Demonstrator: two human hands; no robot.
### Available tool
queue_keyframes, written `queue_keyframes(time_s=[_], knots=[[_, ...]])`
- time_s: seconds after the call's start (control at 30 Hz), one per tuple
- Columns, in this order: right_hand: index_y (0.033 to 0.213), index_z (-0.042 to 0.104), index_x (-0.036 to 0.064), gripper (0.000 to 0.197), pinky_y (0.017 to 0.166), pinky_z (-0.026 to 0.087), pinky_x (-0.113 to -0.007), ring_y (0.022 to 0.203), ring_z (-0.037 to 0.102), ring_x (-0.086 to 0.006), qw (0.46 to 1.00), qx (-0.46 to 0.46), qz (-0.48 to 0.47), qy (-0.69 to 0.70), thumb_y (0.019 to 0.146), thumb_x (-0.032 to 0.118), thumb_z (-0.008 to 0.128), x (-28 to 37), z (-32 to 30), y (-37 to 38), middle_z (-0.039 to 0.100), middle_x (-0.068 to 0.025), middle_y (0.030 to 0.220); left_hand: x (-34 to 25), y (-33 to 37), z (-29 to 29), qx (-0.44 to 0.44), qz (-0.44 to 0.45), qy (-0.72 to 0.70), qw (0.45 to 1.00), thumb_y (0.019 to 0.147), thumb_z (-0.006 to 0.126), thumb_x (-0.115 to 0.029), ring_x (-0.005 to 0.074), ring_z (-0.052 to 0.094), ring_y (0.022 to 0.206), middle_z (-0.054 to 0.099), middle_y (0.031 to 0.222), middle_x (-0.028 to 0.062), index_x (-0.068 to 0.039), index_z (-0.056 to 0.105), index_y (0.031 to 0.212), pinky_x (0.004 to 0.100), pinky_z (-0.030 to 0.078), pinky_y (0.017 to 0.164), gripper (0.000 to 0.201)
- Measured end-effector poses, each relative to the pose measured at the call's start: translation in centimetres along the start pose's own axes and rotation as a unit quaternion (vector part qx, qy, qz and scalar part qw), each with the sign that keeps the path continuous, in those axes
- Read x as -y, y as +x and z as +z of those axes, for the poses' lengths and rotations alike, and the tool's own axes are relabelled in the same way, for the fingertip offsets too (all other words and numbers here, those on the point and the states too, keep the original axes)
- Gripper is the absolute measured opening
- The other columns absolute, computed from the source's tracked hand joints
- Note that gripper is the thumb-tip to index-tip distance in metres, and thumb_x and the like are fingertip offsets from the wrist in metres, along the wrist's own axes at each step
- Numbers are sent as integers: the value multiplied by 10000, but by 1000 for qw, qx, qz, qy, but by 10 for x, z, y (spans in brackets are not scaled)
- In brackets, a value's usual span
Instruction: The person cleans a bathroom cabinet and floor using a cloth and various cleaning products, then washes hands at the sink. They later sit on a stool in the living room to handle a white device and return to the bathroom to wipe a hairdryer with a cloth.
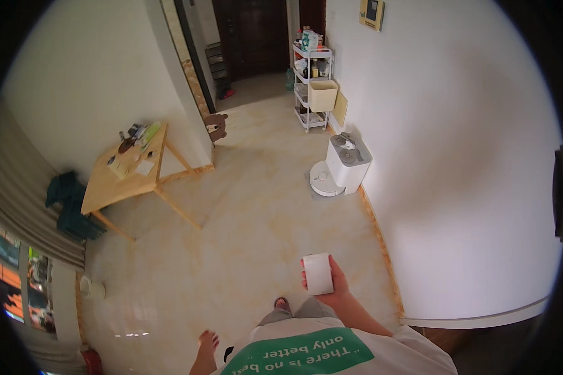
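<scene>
My right hand [336, 282] is closed round a small white rectangular block-like thing [319, 274], held out in front of my body at about waist height. Its broad plain side faces up, and fingertips show along its left edge. What kind of thing it is I cannot make out. Low at my left side hangs my left hand [209, 340], its fingers loosely bent and a little apart, with nothing in them. It touches nothing that I can see.
A wooden table [120, 181] with small items stands at the left, dark green stacked stools [75, 206] beside it. By the right wall are a white robot vacuum [324, 180] with its dock [351, 159] and a loaded shelf trolley [312, 94]. A dark door [254, 37] is at the far end.
</scene>
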State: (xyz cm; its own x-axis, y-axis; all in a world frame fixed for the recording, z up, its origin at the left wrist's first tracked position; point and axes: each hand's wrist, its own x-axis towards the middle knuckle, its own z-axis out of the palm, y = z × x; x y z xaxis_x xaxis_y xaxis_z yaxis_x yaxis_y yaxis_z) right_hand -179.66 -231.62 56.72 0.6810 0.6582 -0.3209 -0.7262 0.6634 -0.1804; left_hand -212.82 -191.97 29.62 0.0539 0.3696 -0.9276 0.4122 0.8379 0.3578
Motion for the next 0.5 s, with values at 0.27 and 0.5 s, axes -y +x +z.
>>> queue_keyframes(time_s=[0.27,0.5], knots=[[1264,500,40,599,824,484,-401,974,579,-247,996,-31,-83,29,940,542,453,115,24,198,568,-91,1215,-283,-7,410,238,544,417,689,852,656,-83,143,644,772,676,912,78,-34,504,1264,274,524,669,442],[1277,506,49,589,850,485,-394,1012,581,-243,999,-52,-1,7,944,534,458,227,89,434,569,-89,1253,-371,88,450,142,440,532,709,831,661,-190,174,653,721,677,784,65,-66,537,1244,313,530,706,449]])
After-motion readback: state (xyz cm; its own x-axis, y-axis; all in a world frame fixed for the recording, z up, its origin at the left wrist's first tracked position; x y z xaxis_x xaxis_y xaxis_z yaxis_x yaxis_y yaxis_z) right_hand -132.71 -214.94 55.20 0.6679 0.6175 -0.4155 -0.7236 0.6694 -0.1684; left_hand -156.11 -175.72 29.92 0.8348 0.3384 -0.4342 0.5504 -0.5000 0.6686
